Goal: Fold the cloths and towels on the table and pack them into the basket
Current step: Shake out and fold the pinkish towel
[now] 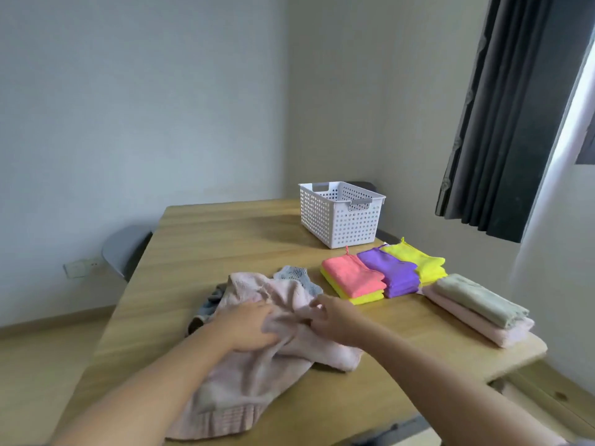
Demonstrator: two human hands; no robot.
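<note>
A crumpled pale pink towel (pixel 244 375) lies on the wooden table (pixel 225 239) in front of me. My left hand (pixel 248 326) grips a bunch of it near the middle, and my right hand (pixel 335 320) pinches a fold just to the right. Grey-blue cloths (pixel 297 275) stick out from under the pink towel at its far side. To the right lie folded stacks: pink on yellow (pixel 352 280), purple (pixel 394 275), yellow (pixel 418 260), and a beige towel on a pink towel (pixel 476 304). The white perforated basket (pixel 339 217) stands at the table's far side; its inside is mostly hidden.
A grey chair (pixel 124 252) stands left of the table by the wall. Dark curtains (pixel 515 117) hang at the right by a window. The table's right edge runs close under the beige and pink stack.
</note>
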